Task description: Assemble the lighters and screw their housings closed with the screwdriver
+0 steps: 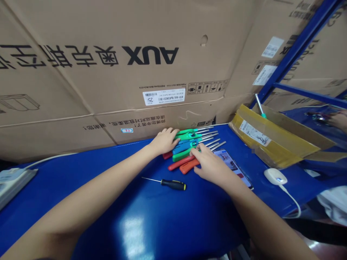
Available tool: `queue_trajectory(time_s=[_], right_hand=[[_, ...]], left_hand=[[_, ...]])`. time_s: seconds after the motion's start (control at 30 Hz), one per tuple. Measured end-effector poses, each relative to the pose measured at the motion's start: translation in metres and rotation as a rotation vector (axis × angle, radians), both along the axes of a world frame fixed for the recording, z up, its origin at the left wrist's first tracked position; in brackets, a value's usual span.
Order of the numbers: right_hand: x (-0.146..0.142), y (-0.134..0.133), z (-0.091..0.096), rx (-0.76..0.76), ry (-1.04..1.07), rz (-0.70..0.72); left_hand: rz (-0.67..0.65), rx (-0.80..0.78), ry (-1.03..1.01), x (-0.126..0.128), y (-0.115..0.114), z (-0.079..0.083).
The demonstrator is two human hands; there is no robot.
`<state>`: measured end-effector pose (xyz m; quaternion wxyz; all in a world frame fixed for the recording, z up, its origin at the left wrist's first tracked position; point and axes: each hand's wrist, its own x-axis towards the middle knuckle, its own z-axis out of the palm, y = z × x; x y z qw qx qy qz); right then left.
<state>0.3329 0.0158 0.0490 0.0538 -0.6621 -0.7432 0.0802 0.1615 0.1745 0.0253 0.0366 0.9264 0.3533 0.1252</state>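
Several long-necked lighters (187,146) lie side by side on the blue table, with green, blue, red and orange handles and metal stems pointing right. My left hand (165,141) rests over the handle ends at the left of the row, fingers spread. From the right, my right hand (213,164) reaches across the near lighters. Its fingers curl over the green and red ones where stem meets handle, and its thumb is by the orange lighter (189,166). All the lighters touch the table or one another. A black and yellow screwdriver (173,184) lies in front of them.
Behind the table (114,216) stand big cardboard boxes (108,83). At right are an open yellow-taped carton (273,137) with one lighter (260,106) sticking out, a phone (235,169), a white corded device (275,177), a blue frame (295,50) and another person's hand (338,118). A power strip (15,182) sits left.
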Motion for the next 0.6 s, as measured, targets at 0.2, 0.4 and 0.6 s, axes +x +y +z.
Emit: queue_trajectory(time_s=[0.2,0.4,0.6], right_hand=[[-0.004,0.003,-0.002,0.007,-0.044,0.091],[-0.004,0.005,-0.006,0.043,-0.026,0.084],[-0.005,0.003,-0.01,0.036,0.021,0.066]], left_hand=[[-0.253,0.07,-0.079,-0.017,-0.021,0.015],[-0.459,0.04,0.012,-0.033,-0.049,0.02],[-0.42,0.066,0.094,-0.043,-0.064,0.016]])
